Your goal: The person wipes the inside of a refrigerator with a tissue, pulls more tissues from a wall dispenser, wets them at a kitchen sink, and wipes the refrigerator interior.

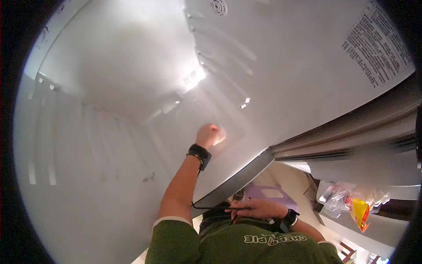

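My left hand [209, 135] reaches into the white interior of a refrigerator [110, 145], close to its smooth inner surface. Its fingers are curled closed and blurred, and a pale patch beside them may be a thin white cloth; I cannot make it out. A dark band [200, 155] circles that wrist. At my waist, my right hand [259, 208] is closed around a thin black cord [211, 207], which runs across toward my left arm. A black watch [291, 217] sits on the right wrist.
The refrigerator's grey front edge [239, 178] crosses before my body. To the right, the open door [351, 132] carries a bin with clear plastic bags [335, 202] and a yellow-red packet [360, 213]. A lit lamp [193, 79] glows inside. Something purple [277, 193] stands beyond my right hand.
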### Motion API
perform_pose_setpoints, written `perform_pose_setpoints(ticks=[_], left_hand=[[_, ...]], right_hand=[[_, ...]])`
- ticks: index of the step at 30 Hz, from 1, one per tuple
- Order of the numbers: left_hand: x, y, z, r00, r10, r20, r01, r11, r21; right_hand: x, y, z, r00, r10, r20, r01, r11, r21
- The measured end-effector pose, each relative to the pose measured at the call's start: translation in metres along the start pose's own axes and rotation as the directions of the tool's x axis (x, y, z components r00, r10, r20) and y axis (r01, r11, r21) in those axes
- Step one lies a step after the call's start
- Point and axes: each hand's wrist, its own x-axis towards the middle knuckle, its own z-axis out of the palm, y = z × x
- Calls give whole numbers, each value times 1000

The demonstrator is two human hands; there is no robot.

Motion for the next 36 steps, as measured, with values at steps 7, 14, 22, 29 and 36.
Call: perform_pose_setpoints(ticks=[7, 14, 22, 29, 36], left_hand=[[58, -80, -35, 849, 166, -501, -395, 830, -394], [104, -56, -46, 833, -330, -443, -25, 778, -628], [102, -54, -49, 739, 455, -497, -140, 825, 548], [90, -40, -50, 835, 474, -281, -210, 746, 632], [110, -46, -52, 847, 427, -318, -171, 784, 596]], right_hand=[[0, -6, -4, 1000, -1, -6, 1, 1000, 7], [2, -6, -14, 997, 77, -22, -76, 996, 54], [12, -7, -20, 995, 88, -51, -79, 984, 162], [23, -11, -28, 991, 130, -28, -128, 989, 69], [24, -12, -28, 996, 86, -13, -84, 992, 89]])
